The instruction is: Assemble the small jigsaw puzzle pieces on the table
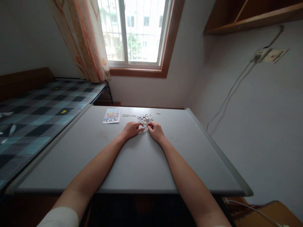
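A small heap of colourful jigsaw puzzle pieces (145,118) lies toward the far side of the grey-white table (139,164). At the heap's near left edge rests my left hand (132,129), its thumb and index finger apart with nothing visible between them. My right hand (155,130) is at the near right edge, fingertips pinched together on what looks like a puzzle piece, mostly hidden by the fingers. Left of the heap, a strip of loose pieces (129,115) runs toward a printed picture sheet (111,116). A few pieces (158,113) lie apart on the right.
A bed with a checked cover (59,104) stands along the table's left side. Behind the table are a window (139,67) and a curtain (87,47). A cable (224,105) hangs from a wall socket (262,55) at right, below a wooden shelf (255,22).
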`<state>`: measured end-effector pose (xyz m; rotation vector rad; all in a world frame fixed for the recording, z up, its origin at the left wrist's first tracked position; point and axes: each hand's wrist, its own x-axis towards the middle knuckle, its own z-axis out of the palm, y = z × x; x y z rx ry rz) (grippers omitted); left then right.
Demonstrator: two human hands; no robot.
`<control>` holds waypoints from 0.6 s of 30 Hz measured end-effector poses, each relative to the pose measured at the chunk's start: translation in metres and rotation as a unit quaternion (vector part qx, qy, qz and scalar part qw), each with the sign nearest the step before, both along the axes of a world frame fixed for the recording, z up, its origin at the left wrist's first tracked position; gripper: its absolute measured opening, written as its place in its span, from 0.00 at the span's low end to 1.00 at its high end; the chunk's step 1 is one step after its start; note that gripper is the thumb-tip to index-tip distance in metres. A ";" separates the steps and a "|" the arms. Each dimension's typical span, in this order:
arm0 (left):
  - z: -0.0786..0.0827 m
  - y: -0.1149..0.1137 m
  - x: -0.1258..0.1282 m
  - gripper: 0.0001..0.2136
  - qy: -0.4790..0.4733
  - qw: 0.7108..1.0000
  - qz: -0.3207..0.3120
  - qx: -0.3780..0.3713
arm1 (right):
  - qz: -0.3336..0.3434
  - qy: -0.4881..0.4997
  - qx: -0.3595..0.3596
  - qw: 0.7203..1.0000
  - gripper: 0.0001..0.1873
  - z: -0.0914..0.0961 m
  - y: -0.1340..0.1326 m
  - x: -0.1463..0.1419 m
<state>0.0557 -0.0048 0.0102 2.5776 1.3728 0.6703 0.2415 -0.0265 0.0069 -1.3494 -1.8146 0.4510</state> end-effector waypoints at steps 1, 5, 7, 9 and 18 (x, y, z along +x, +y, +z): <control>0.000 0.000 0.000 0.17 -0.001 1.000 0.000 0.000 | 0.000 0.000 0.001 1.000 0.08 0.000 0.000 0.000; 0.000 0.000 0.000 0.16 -0.006 1.000 0.002 0.007 | -0.003 0.001 0.001 1.000 0.08 -0.002 0.002 0.000; 0.000 0.000 0.000 0.15 -0.005 1.000 0.003 0.013 | -0.003 0.000 0.001 1.000 0.08 -0.003 0.002 0.000; 0.000 0.000 0.000 0.15 -0.002 1.000 0.003 0.021 | -0.004 -0.001 0.002 1.000 0.08 -0.004 0.002 0.000; -0.001 -0.001 0.001 0.14 -0.007 0.999 0.008 0.041 | 0.006 0.002 -0.003 1.000 0.06 -0.004 0.003 0.001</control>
